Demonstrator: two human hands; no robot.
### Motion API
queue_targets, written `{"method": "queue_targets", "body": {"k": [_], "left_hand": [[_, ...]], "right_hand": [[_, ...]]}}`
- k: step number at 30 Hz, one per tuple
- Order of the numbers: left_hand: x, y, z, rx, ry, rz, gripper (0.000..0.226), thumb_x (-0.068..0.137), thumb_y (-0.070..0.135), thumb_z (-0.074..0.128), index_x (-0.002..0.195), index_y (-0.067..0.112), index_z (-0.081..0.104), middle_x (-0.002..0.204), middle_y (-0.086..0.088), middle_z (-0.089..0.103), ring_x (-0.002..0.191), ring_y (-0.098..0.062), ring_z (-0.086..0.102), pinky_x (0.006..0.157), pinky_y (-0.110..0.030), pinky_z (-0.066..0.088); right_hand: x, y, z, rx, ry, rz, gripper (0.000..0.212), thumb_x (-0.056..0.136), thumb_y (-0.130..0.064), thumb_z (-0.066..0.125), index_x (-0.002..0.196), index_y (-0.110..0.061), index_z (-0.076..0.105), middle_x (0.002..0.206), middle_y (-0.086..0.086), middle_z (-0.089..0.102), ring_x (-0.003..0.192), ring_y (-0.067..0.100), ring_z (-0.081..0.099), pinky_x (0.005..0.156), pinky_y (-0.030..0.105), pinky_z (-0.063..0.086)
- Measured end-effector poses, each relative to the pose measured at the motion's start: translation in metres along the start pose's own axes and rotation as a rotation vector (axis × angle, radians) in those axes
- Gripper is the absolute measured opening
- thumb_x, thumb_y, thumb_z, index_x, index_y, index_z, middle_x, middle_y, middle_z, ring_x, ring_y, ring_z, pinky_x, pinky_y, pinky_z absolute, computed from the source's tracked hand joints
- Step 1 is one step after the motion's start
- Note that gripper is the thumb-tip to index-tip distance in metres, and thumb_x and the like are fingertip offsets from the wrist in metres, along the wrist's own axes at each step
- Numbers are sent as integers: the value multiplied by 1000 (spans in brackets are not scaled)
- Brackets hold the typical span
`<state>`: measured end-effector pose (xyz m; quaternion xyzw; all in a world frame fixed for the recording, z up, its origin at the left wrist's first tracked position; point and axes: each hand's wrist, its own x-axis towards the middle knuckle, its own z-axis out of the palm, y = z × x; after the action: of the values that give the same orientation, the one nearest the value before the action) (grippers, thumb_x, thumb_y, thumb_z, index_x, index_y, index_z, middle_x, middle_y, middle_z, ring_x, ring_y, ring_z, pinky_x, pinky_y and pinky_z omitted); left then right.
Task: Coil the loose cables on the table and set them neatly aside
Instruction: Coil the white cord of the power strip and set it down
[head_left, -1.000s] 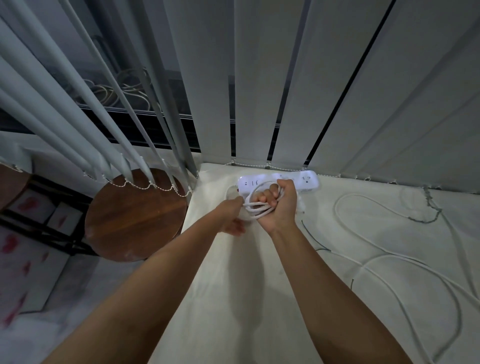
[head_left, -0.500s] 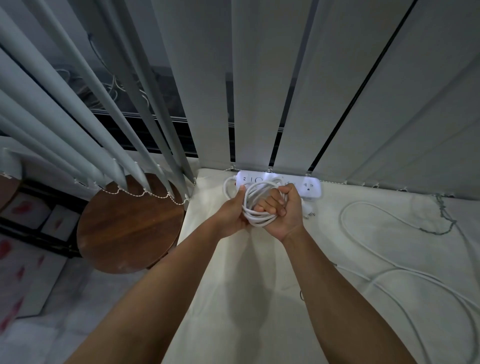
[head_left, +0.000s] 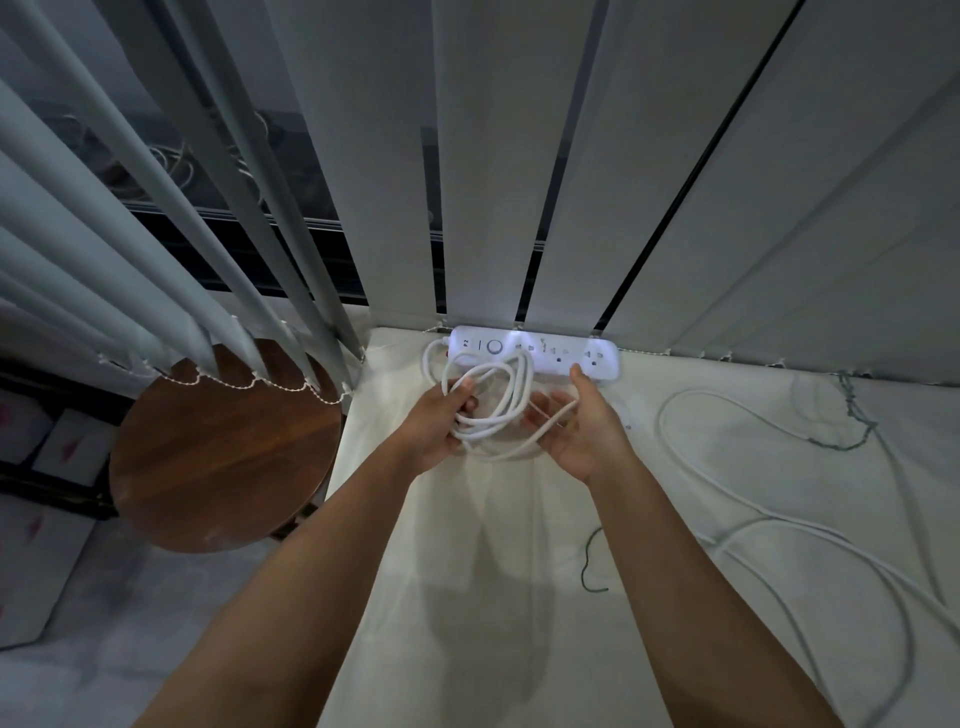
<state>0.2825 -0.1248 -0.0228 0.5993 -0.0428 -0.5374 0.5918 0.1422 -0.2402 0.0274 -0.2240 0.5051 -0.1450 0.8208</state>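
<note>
A white power strip (head_left: 535, 353) lies along the table's far edge, against the blinds. Its white cord is gathered into a loose coil (head_left: 491, 400) just in front of it. My left hand (head_left: 441, 426) pinches the left side of that coil with thumb and fingers. On the coil's right, my right hand (head_left: 582, 431) is spread palm up, and one strand of the coil lies across its fingers. A long white cable (head_left: 737, 467) runs loose over the right part of the table. Thin dark green wires (head_left: 589, 564) (head_left: 852, 415) lie near it.
The table wears a cream cloth (head_left: 467, 597). Vertical blinds (head_left: 571, 182) hang right behind the power strip. A round wooden stool (head_left: 223, 457) stands close to the table's left edge, with boxes on the floor beyond it.
My right hand was a fist around the coil; now its fingers are spread and the coil has dropped and loosened in front of the power strip. My left hand keeps hold of the coil.
</note>
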Motion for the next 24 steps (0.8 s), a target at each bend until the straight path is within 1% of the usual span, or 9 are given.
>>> {"method": "queue_targets", "body": {"k": [4, 7, 9, 11, 13, 16, 18, 20, 24], "left_hand": [[0, -2, 4, -4, 32, 11, 18, 99, 32, 48, 89, 21, 57, 67, 7, 49, 46, -4, 45, 41, -17, 34], [-1, -5, 9, -78, 56, 40, 18, 99, 29, 50, 87, 19, 59, 67, 5, 50, 48, -3, 48, 44, -17, 40], [-1, -7, 12, -62, 78, 78, 20, 99, 28, 49, 84, 17, 58, 67, 4, 50, 49, -4, 49, 47, -18, 40], [-1, -6, 14, 27, 112, 128, 23, 100, 26, 48, 81, 17, 57, 67, 3, 49, 50, -6, 48, 47, -19, 39], [-1, -4, 13, 170, 141, 195, 26, 100, 24, 45, 77, 18, 56, 67, 1, 49, 55, -11, 46, 51, -23, 37], [-2, -3, 15, 336, 168, 266, 29, 100, 20, 42, 78, 15, 60, 65, 0, 52, 58, -14, 47, 56, -26, 39], [-1, -3, 18, 411, 214, 277, 28, 99, 20, 40, 86, 10, 62, 66, -1, 56, 59, -15, 51, 59, -29, 42], [0, -1, 20, 498, 241, 262, 30, 100, 27, 39, 96, 6, 60, 71, -5, 60, 62, -18, 55, 60, -31, 45], [1, 0, 22, 890, 376, 162, 49, 99, 49, 31, 115, 5, 47, 96, -15, 65, 87, -33, 62, 72, -38, 45]], "right_hand": [[-4, -3, -17, 36, 263, 0, 23, 100, -7, 37, 78, -7, 44, 64, 8, 39, 50, 18, 40, 53, 29, 42], [-7, 8, -17, -224, 362, -78, 11, 99, -22, 40, 104, -13, 40, 64, 4, 34, 43, 14, 28, 42, 24, 28], [-5, 14, -11, -462, 358, -167, 15, 94, -25, 42, 105, -17, 35, 72, 4, 38, 48, 15, 31, 39, 23, 29], [-8, 13, -3, -670, 285, -259, 3, 87, -14, 42, 87, -13, 45, 71, 7, 42, 47, 17, 32, 41, 24, 31], [-10, 10, 2, -713, 216, -265, 17, 87, -11, 43, 78, -8, 57, 70, 9, 51, 45, 17, 34, 46, 28, 32], [-11, 2, 9, -631, 77, -180, 36, 92, -43, 49, 74, -16, 65, 63, 0, 58, 47, 13, 44, 48, 24, 36], [-7, -1, 11, -684, 3, -165, 41, 86, -56, 55, 78, -19, 71, 68, -1, 66, 60, 13, 59, 63, 26, 47], [0, 0, 10, -624, -66, -168, 26, 85, -40, 66, 84, -15, 71, 74, 2, 67, 70, 16, 63, 71, 29, 48], [9, -1, 10, -255, -146, -63, 6, 89, -15, 65, 89, -10, 68, 75, 2, 68, 71, 12, 67, 68, 26, 49]]}}
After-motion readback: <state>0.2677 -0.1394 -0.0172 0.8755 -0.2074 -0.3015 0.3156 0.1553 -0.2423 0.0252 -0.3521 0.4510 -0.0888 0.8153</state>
